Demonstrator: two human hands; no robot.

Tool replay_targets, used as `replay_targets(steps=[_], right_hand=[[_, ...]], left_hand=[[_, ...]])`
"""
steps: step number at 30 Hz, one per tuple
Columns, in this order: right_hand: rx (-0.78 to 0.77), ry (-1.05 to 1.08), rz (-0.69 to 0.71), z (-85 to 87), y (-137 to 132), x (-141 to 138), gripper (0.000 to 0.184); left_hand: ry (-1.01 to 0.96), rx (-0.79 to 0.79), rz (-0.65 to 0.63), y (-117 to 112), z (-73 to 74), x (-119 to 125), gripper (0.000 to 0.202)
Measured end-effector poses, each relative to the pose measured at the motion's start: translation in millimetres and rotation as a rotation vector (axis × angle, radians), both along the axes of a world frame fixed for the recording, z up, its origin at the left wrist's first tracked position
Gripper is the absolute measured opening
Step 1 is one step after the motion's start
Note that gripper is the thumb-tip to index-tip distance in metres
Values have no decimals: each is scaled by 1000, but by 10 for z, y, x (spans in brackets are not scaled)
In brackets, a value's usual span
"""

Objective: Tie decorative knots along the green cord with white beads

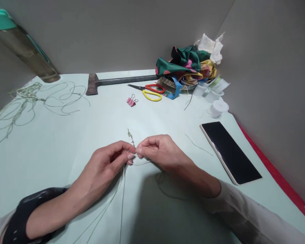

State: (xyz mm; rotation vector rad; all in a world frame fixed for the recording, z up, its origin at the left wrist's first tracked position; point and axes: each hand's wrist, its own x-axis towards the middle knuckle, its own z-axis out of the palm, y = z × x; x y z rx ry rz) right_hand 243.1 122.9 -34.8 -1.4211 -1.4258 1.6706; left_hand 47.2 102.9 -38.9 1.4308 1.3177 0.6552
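Thin pale cords [119, 184] run from between my hands down toward the front of the table. My left hand [106, 161] pinches them between thumb and forefinger. Close beside it, my right hand [160, 150] is closed in a pinch on the cord too, fingertips almost touching the left ones. A small loop of cord [141, 164] hangs between the two hands. Just beyond the fingertips a short knotted piece with a green end [130, 135] sticks out, joined to the cords. The exact crossing of the strands is hidden by my fingers.
Behind lie a pink binder clip [131, 100], scissors [148, 91], a hammer [117, 81] and bunched fabric [186, 64]. Tangled green cords [27, 96] and a bottle [27, 47] are at left. Thread spools [218, 108] and a phone [230, 152] are at right.
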Motion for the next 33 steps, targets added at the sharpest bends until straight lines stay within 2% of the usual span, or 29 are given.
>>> replay_targets(steps=[10, 16, 18, 21, 23, 27, 30, 33], right_hand=[[26, -25, -1, -38, -43, -43, 11], [125, -55, 32, -19, -35, 39, 13], [212, -117, 2, 12, -69, 139, 19], [429, -328, -24, 26, -203, 301, 24], [586, -450, 24, 4, -330, 368, 21], [791, -682, 168, -71, -562, 356, 7], [955, -804, 227, -124, -668, 317, 23], [1033, -861, 204, -172, -744, 328, 24]], left_hand=[[81, -44, -8, 8, 25, 38, 29], [157, -50, -35, -10, 16, -1, 36], [176, -50, -34, -19, 27, -24, 37], [205, -52, -22, -31, 45, -57, 38], [215, -56, -20, -34, 49, -74, 39], [217, -56, -24, -40, 42, -87, 37], [221, -22, -18, -73, 52, -93, 32], [211, 102, 8, -138, 89, -126, 26]])
